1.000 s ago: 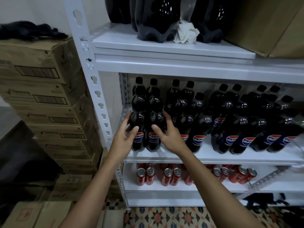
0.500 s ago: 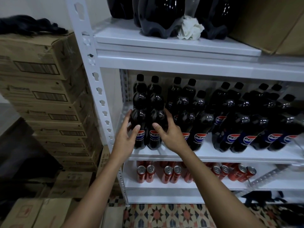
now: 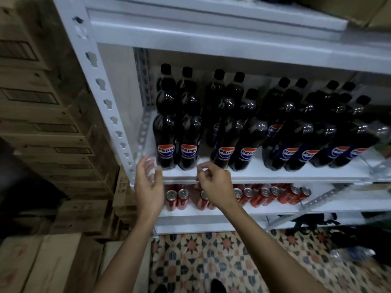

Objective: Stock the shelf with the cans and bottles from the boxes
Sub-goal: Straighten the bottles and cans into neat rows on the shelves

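At the front edge of the middle shelf [image 3: 275,175], in the head view, both hands hang just short of the bottles [image 3: 243,132]. Left hand [image 3: 148,185] sits beside the base of the leftmost pair [image 3: 176,144], fingers loosely spread and holding nothing; whether a fingertip touches the near bottle I cannot tell through the blur. Right hand [image 3: 213,185] is below the gap between that pair and the next, fingers curled in loosely, also empty. Bottles stand upright in rows running back into the shelf, long axes vertical, labels forward. Red cans [image 3: 262,195] line the shelf beneath, partly behind the right hand. Stacked boxes [image 3: 42,123] stand well to the left, more low at lower left [image 3: 38,263]. Judging by this, the pair is placed and the next stock lies left and down, nearer the left hand, so a turn that way comes next
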